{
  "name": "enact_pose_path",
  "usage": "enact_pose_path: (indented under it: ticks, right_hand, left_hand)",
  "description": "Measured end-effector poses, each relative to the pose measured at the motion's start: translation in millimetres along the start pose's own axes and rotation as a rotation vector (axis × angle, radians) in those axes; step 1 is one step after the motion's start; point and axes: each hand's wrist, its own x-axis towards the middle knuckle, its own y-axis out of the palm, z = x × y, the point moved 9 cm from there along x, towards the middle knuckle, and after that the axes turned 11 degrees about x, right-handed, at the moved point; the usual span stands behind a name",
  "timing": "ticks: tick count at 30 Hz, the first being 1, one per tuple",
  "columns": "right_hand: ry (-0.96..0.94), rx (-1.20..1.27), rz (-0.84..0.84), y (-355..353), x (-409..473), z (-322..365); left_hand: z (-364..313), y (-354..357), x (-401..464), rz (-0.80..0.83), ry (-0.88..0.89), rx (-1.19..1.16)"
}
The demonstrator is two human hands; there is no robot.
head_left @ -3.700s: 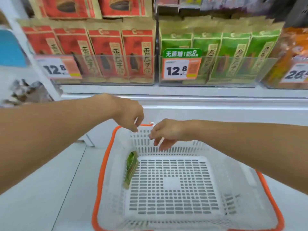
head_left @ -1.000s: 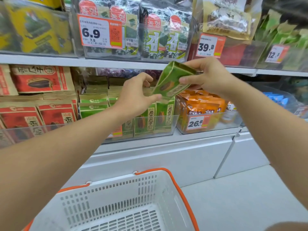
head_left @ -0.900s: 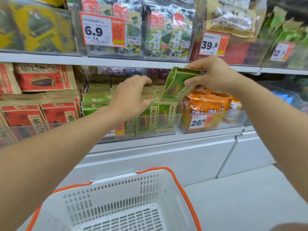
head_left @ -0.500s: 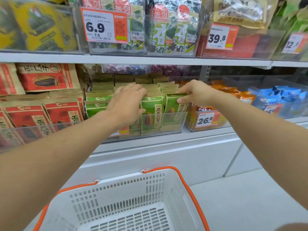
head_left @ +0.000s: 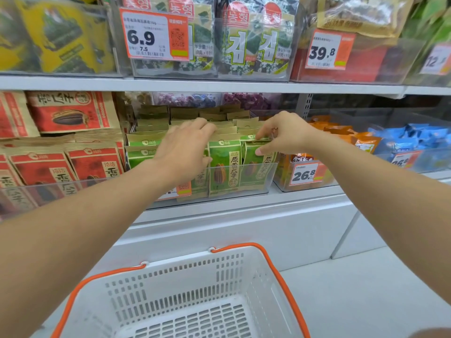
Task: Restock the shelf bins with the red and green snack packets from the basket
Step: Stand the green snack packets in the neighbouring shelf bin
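Note:
A clear shelf bin (head_left: pixel 268 175) holds rows of upright green snack packets (head_left: pixel 224 164). At its right front stands one green packet (head_left: pixel 256 172), and my right hand (head_left: pixel 285 134) pinches its top edge between thumb and fingers. My left hand (head_left: pixel 185 147) lies flat, fingers spread, on the tops of the green packets in the bin's middle. To the left, another clear bin holds red snack packets (head_left: pixel 44 172). The white basket (head_left: pixel 278 284) with an orange rim sits below on the floor; the part of its bottom in view shows no packets.
Orange packets (head_left: pixel 361 142) and blue packets (head_left: pixel 419 135) fill bins to the right. The shelf above carries seaweed packs (head_left: pixel 251 40) and price tags. A white shelf base (head_left: pixel 244 230) runs behind the basket, with grey floor (head_left: pixel 366 301) to the right.
My right hand carried the green packet from the air above the bin down into the right front slot. My left hand settled onto the packet tops. The view drifted slightly left.

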Motion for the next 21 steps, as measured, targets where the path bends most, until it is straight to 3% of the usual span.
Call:
enact_pose_path:
  ticks: [3,6,11,15,17,19,21]
  right_hand:
    - [-0.067,0.043,-0.091,1,-2,13]
    - [-0.109,-0.072,-0.152,23,2,33]
    - [-0.028,-0.238,0.050,66,19,44]
    - [-0.053,-0.176,-0.245,29,36,43]
    - [-0.027,-0.180,-0.170,35,53,40]
    - [0.018,-0.182,0.019,54,67,41]
    - [0.070,-0.123,0.163,66,75,42]
  left_hand:
    - [16,-5,3,0.026,-0.051,0.142]
    - [47,6,-1,0.169,-0.190,0.229]
    - [69,32,-14,0.445,-0.238,0.052]
    - [85,21,-4,0.302,-0.288,0.017]
    - [91,33,-2,0.382,-0.302,0.004]
    - [91,49,-1,0.575,-0.305,-0.060]
    - [89,51,6,0.650,-0.305,-0.136]
